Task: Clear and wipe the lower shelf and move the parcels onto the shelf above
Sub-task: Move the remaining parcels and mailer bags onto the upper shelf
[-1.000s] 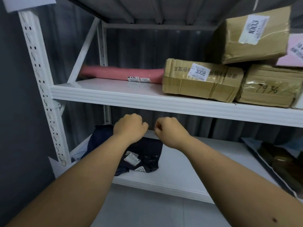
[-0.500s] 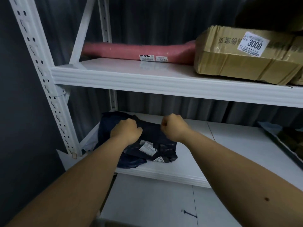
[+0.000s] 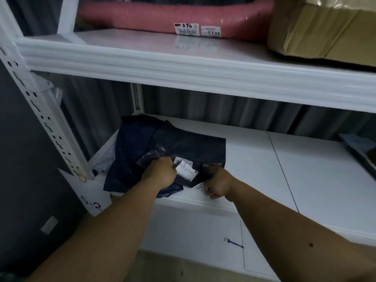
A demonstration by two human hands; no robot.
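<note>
The dark parcels (image 3: pixel 162 151) are lying at the left end of the lower shelf (image 3: pixel 305 171), and they are being taken hold of at their near edge. The left hand (image 3: pixel 159 173) is curled into the dark plastic just left of a white label (image 3: pixel 184 168), and the right hand (image 3: pixel 218 185) is closed on the near right corner of the same bundle, beside a second small label at the shelf's front lip. It cannot be told whether one bag or several overlapping bags are gripped; at least two dark layers are seen, and a paler bag (image 3: pixel 105 159) is tucked behind them against the upright post (image 3: pixel 42 119).

The task is judged to be at an early stage. Nothing on the lower shelf is seen to have been lifted clear, and no cloth or wiping tool is in view, so wiping is taken as not yet begun. At the far right of the lower shelf another flat parcel (image 3: pixel 360 151) is partly cut off by the frame and remains to be moved.

The shelf above (image 3: pixel 142 45) is already carrying a long pink parcel (image 3: pixel 162 15) and a brown taped box (image 3: pixel 325 27); a bare stretch in front of the pink parcel is available for what is brought up.
</note>
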